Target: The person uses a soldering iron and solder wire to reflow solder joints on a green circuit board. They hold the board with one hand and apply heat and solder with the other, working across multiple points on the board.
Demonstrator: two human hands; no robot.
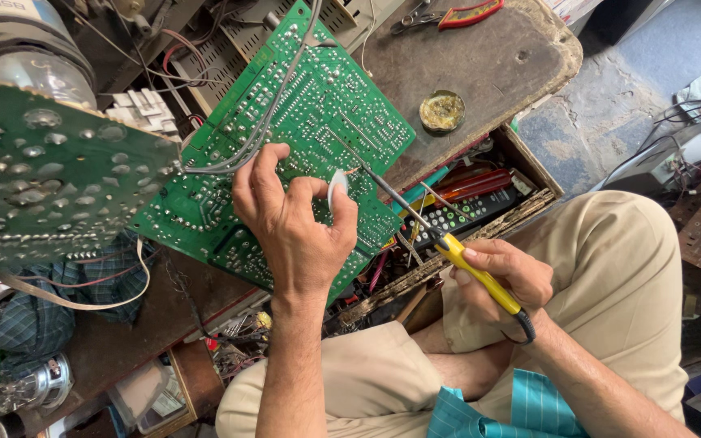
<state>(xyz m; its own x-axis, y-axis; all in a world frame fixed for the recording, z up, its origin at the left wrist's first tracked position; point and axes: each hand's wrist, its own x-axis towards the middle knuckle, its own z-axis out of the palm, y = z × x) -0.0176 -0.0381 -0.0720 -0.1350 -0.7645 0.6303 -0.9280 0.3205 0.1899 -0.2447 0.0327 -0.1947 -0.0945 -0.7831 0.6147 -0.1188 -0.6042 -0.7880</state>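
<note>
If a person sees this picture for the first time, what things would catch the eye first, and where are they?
The large green circuit board fills the upper middle, solder side up, tilted on the cluttered wooden bench. Over it, the left hand pinches a small white piece, while the right hand holds a yellow-handled soldering iron whose tip reaches the board. A second green board stands at far left.

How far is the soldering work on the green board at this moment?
Done: the green circuit board already lies solder side up on the bench, with a tin of flux beside it. In hand: the right hand holds the yellow soldering iron with its tip at the board; the left hand pinches a small white part there. Left: which joints remain, I cannot tell.
</note>
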